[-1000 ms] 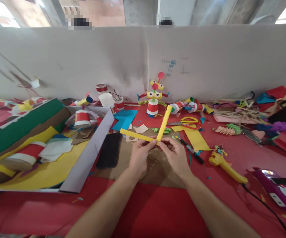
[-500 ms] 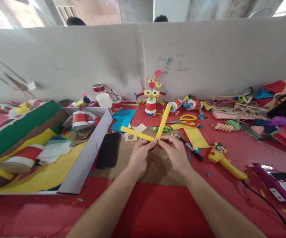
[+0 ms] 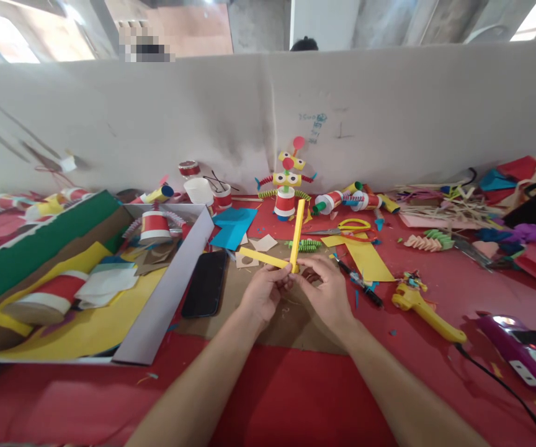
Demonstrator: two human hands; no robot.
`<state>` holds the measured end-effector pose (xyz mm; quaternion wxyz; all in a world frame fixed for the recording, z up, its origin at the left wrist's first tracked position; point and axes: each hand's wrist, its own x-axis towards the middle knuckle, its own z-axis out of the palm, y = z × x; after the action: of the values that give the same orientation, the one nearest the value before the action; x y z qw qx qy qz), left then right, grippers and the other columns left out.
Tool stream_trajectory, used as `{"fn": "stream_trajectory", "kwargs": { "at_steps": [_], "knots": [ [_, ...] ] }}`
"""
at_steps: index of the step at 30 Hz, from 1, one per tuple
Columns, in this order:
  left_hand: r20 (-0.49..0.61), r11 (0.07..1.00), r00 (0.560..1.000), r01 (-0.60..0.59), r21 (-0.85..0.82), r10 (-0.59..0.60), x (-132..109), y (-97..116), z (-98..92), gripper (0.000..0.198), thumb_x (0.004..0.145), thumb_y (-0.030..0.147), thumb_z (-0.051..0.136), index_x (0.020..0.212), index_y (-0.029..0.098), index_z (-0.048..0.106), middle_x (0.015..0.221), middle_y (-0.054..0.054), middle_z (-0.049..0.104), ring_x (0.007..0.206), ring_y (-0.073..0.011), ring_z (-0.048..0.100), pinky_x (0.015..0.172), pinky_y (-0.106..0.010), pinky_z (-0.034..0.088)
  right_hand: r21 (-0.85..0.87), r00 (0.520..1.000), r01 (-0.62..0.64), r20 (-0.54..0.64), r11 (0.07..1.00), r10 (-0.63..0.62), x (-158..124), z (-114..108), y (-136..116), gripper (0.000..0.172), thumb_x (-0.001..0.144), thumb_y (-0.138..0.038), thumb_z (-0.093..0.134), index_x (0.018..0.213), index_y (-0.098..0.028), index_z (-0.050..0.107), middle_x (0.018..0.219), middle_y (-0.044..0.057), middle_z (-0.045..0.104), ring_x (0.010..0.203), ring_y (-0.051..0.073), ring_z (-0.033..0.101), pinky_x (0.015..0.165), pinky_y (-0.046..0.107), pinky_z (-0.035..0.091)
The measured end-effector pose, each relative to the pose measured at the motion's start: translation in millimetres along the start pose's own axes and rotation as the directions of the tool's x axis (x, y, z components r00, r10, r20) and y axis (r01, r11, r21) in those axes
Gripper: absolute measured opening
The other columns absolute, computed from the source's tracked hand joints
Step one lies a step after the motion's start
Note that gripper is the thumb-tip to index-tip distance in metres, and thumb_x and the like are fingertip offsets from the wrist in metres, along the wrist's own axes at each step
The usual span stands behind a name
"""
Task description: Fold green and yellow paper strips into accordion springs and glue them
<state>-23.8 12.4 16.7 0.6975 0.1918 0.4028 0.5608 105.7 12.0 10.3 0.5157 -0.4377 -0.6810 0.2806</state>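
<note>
Two yellow paper strips [image 3: 298, 230] meet at a corner between my hands, one pointing up and away, the other out to the left. My left hand [image 3: 264, 292] pinches the corner where they join. My right hand [image 3: 322, 284] has its fingers closed at the same corner, touching the strips from the right. Below lies a brown cardboard sheet [image 3: 314, 329]. Just beyond are a green pleated paper spring [image 3: 306, 246] and a cardboard scrap with a round hole [image 3: 246, 259]. A black phone [image 3: 204, 284] lies left of my left hand.
An open box [image 3: 163, 292] with paper and a red cup fills the left. Behind stands a paper-cup figure [image 3: 285, 203]. To the right lie scissors [image 3: 349, 230], yellow paper [image 3: 368, 259], a pen-like tool [image 3: 358, 280], a yellow glue gun [image 3: 428, 313] with a cord, and a purple power strip [image 3: 523, 351].
The upright strip has swung a little left and now looks narrower, seen more edge-on. My right fingers have shifted slightly at the corner. The whole view has moved slightly.
</note>
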Motion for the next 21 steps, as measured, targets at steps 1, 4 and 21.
{"fn": "stream_trajectory", "kwargs": {
  "at_steps": [1,4,21],
  "knots": [
    [0.011,1.0,1.0,-0.012,0.017,0.012,-0.6,0.0,-0.1,0.014,0.059,0.015,0.073,0.07,0.011,0.065,0.062,-0.002,0.061,0.052,-0.0065,0.052,0.053,-0.019,0.041,-0.009,1.0,0.014,-0.002,1.0,-0.014,0.2,-0.4,1.0,0.017,0.076,-0.024,0.06,0.093,-0.023,0.064,0.096,0.006,0.06,0.078,0.017,0.059,0.067,0.03,0.051],
    [0.023,0.997,0.998,-0.054,0.062,0.052,-1.7,-1.2,-0.7,0.015,0.058,0.016,0.074,0.068,0.009,0.066,0.061,-0.003,0.061,0.051,-0.0066,0.051,0.051,-0.019,0.04,-0.015,0.999,0.033,0.004,0.999,-0.033,0.7,-0.7,4.3,0.013,0.078,-0.025,0.059,0.09,-0.023,0.064,0.089,0.005,0.061,0.08,0.018,0.059,0.07,0.032,0.05],
    [-0.053,0.991,0.991,-0.123,0.047,0.125,-4.9,-3.6,3.1,0.025,0.052,0.018,0.078,0.075,0.011,0.069,0.07,-0.004,0.066,0.058,-0.0074,0.057,0.058,-0.02,0.045,0.092,0.997,-0.044,-0.054,0.995,0.049,0.0,5.4,3.2,0.014,0.078,-0.028,0.059,0.089,-0.023,0.067,0.09,0.006,0.063,0.086,0.019,0.059,0.077,0.033,0.048]
  ]
}}
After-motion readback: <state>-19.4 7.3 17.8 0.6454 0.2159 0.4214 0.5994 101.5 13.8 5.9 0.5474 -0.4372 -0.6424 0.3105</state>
